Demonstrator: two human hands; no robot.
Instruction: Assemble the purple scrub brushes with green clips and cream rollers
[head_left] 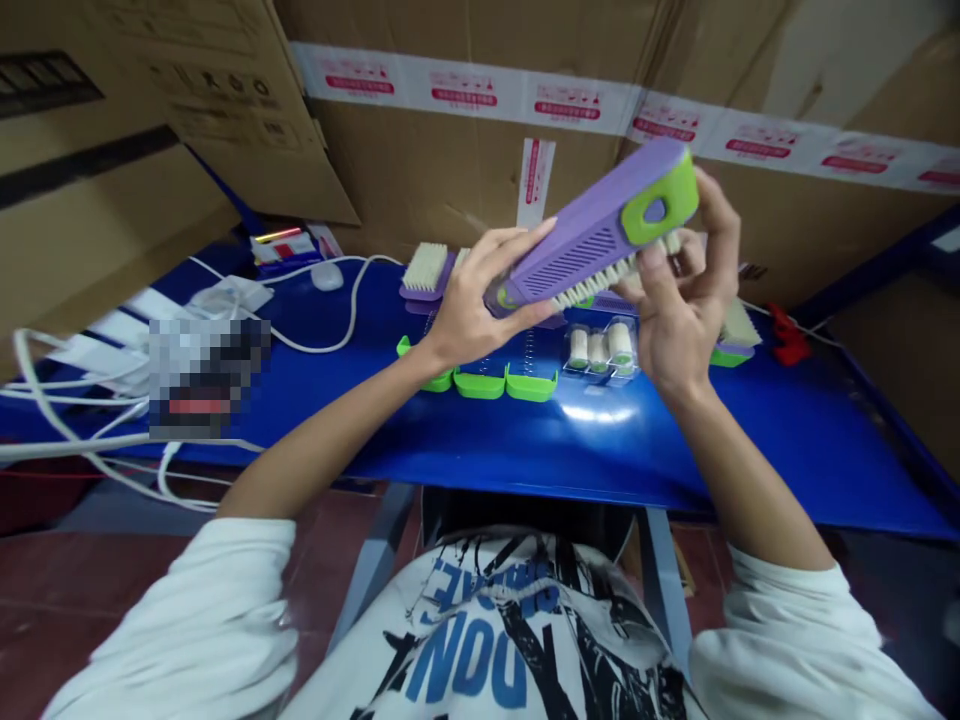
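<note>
A purple scrubbing brush [574, 235] with a lime-green end and pale bristles is held in the air over the table, tilted with its green end up to the right. My left hand [476, 300] is closed round its lower left end, fingers on the purple back and thumb underneath. At the green end, my right hand [686, 320] has its fingers curled, with the thumb against the bristles. Beneath the brush lie green plastic caps [480, 384], thin coil springs [529, 350] and a clear pack of white rolls [598, 348].
Another bristle brush [426, 268] lies bristles up behind my left hand. White cables [82, 440] tangle across the left side of the blue table [480, 450]. A red object [787, 338] sits at the right. Cardboard [442, 150] walls in the back.
</note>
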